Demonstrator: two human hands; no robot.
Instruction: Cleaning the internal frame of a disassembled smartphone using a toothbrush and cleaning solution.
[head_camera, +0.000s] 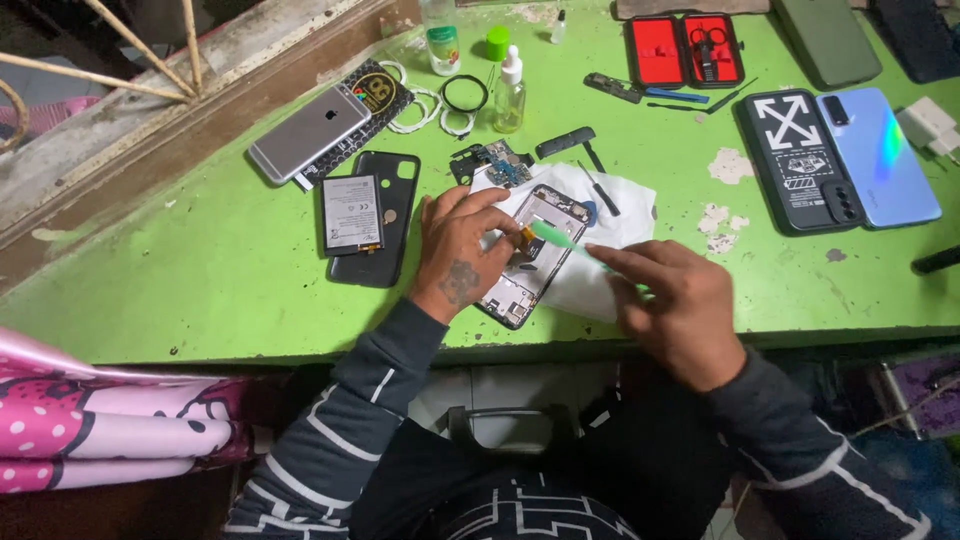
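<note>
Opened phone (530, 262) angled upper-right, green tool (565, 246) across

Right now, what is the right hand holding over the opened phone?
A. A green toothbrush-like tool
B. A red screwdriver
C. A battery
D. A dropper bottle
A: the right hand grips a thin green tool whose tip reaches the opened phone, which the left hand steadies on a white cloth.

A worn green table (200, 270) stands against a wooden window ledge (150, 90) with bars.
</note>
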